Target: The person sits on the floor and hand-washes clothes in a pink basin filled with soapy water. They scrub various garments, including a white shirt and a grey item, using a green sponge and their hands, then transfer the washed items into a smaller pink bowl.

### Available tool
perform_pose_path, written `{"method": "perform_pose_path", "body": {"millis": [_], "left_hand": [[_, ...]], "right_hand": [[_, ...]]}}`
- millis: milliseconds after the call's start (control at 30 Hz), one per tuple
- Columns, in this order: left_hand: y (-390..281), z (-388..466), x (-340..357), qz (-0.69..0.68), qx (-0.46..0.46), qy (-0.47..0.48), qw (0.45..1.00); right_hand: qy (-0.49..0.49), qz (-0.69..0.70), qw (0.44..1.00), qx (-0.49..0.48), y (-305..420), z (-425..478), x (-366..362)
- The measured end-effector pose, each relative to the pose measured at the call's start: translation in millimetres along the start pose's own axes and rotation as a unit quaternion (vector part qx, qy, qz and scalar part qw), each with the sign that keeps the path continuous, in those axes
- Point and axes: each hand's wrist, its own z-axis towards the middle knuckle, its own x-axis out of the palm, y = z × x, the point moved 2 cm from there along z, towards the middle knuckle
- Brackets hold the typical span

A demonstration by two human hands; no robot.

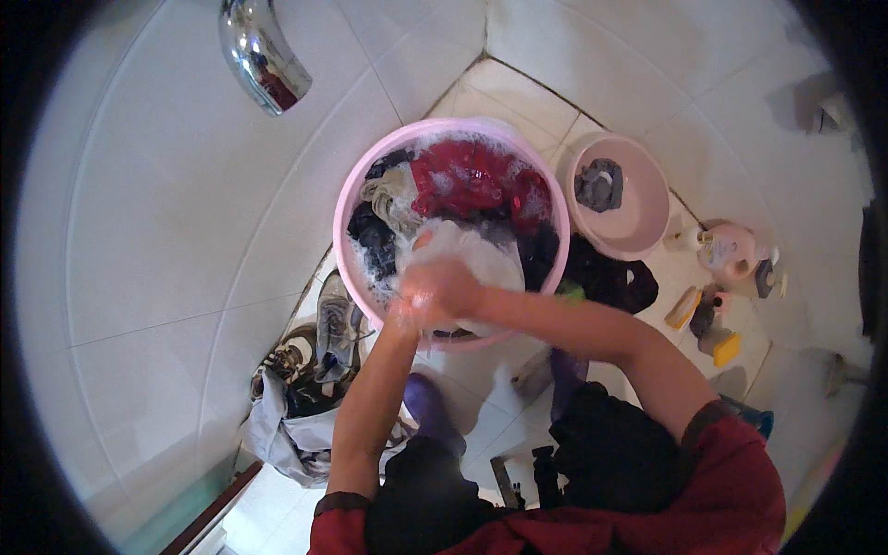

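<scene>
A large pink basin [341, 229] of sudsy water and clothes stands on the tiled floor before me. Above its near side my right hand [451, 284] and my left hand [411, 309] are pressed together, blurred and wet, at a white cloth [489, 260]. The right hand grips this cloth; how the left fingers lie is hidden by blur and overlap. Beyond the hands, a red garment [461, 177] lies at the far side of the basin. A beige cloth [395, 201] and dark clothes [374, 239] are on its left.
Right of the basin are a smaller pink basin [642, 201] holding a grey cloth [599, 184], a black garment [603, 274], bottles [732, 250] and brushes [685, 307]. Shoes [336, 322] and a pale bag [277, 423] lie left. A chrome pipe [263, 62] projects at upper left.
</scene>
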Motion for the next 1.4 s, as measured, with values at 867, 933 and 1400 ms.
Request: {"method": "perform_pose_path", "body": {"millis": [867,933,1400], "left_hand": [[5.7,-28.0,34.2,0.234,0.188,-0.052,0.952],[9.6,-28.8,35.2,0.251,0.215,-0.149,0.932],[-47.1,-179.0,217.3,0.795,0.481,-0.216,0.3]], "right_hand": [[0.038,-0.038,0.998,-0.026,25.1,-5.4,-11.8],[0.012,-0.13,0.991,0.019,-13.2,4.2,-12.4],[-0.133,0.021,0.978,0.162,54.6,101.0,-270.5]]}}
